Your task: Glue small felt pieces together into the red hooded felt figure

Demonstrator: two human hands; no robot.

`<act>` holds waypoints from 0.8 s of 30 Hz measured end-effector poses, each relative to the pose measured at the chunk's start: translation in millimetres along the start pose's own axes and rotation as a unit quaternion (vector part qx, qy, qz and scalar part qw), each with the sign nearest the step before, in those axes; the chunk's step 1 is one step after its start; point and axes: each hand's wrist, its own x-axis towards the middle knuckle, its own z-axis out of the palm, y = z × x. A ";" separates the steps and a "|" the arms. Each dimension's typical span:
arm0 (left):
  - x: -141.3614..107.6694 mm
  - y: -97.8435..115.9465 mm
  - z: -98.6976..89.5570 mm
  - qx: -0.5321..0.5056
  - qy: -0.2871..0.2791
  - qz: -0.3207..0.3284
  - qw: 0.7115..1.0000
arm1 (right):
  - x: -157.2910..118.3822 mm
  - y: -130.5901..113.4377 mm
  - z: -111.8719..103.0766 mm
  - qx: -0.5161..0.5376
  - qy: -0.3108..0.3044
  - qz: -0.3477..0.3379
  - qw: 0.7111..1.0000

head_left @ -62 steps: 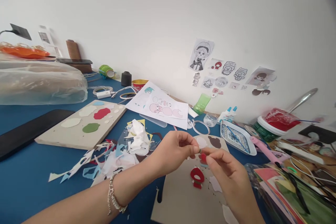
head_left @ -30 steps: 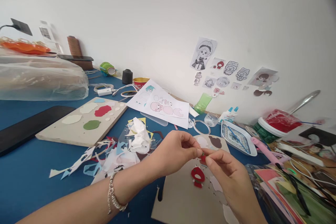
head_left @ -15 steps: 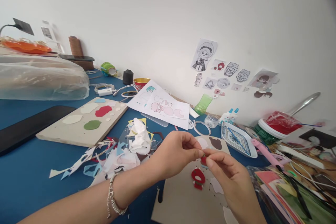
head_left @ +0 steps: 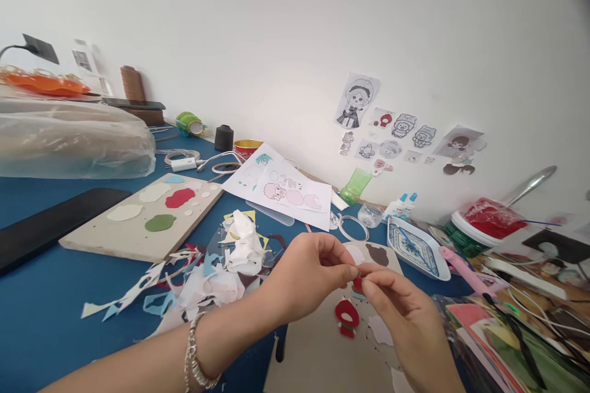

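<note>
My left hand (head_left: 318,270) and my right hand (head_left: 396,307) meet over a beige board (head_left: 322,356), thumbs and forefingers pinched around a small red piece (head_left: 357,283). Its full shape is hidden by the fingers. Just below on the board lies a red figure (head_left: 346,317) with a white opening. A dark brown bear-head shape (head_left: 378,254) rests at the board's far end, and a pale shape (head_left: 380,330) lies beside my right hand.
Fabric scraps (head_left: 207,285) are heaped left of the board. Behind them stands another board (head_left: 110,239) with coloured shapes. A patterned tray (head_left: 417,249), pink tool (head_left: 463,267) and coloured sheets (head_left: 488,338) lie to the right. Printed drawings (head_left: 286,187) lie behind.
The view has shifted slightly. Both hands keep nearly the same pose, pinched together around the small red piece.
</note>
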 end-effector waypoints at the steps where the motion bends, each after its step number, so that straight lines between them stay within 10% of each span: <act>1: 0.0 -0.1 0.5 -0.004 0.001 0.002 1.000 | -0.2 0.2 -0.2 0.000 0.001 0.002 1.000; 24: -12.6 3.2 15.0 -0.041 0.056 0.116 0.991 | 1.1 12.8 -7.7 0.052 -0.029 0.058 0.997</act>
